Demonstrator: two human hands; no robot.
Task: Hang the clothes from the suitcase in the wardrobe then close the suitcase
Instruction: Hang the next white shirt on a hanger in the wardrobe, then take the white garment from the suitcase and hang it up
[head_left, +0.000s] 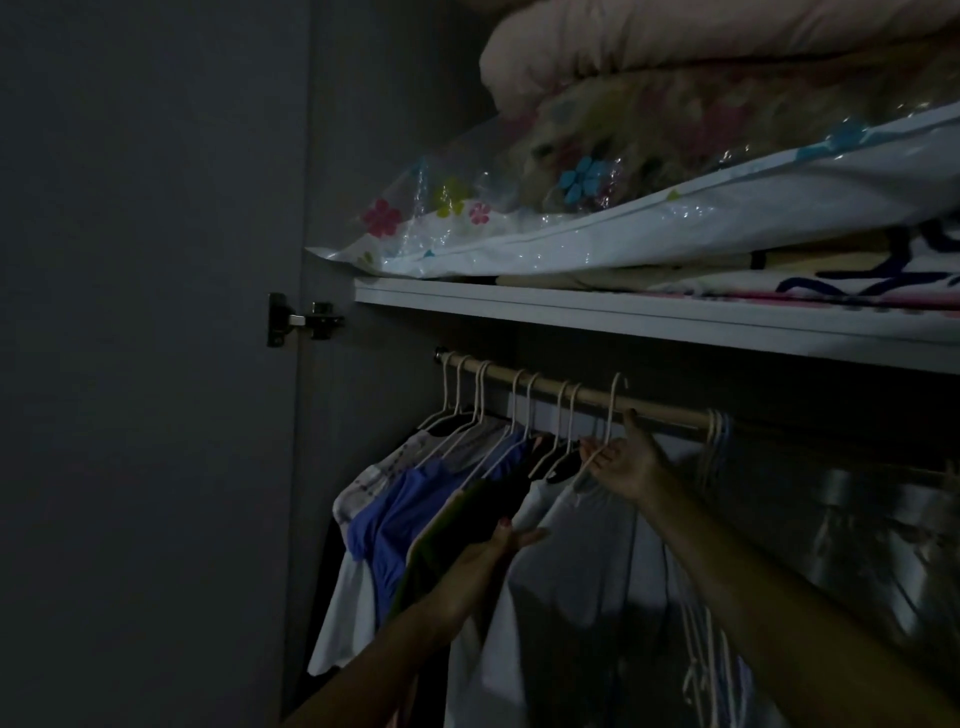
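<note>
While the two forearms reach up from the bottom of the dim frame, the left hand (485, 551) lies flat and open against the side of the dark garment (457, 525), fingers spread, pressing the hung clothes leftward rather than gripping them. Above and to the right, the right hand (623, 462) is closed around the neck of a white hanger (610, 415) carrying a pale shirt (566, 571), thumb raised toward the wooden rail (654, 408). That hanger's hook appears to sit over the rail, though whether it bears fully is hard to tell. The rail runs left to right, sloping down across the view, directly above the right hand, which is the nearer to it; the gap the left hand holds open lies just left of the shirt. Farther back, a white shelf (623, 312) holds a flower-printed plastic storage bag (519, 228) and folded bedding. No legible writing shows. The suitcase is out of view.
</note>
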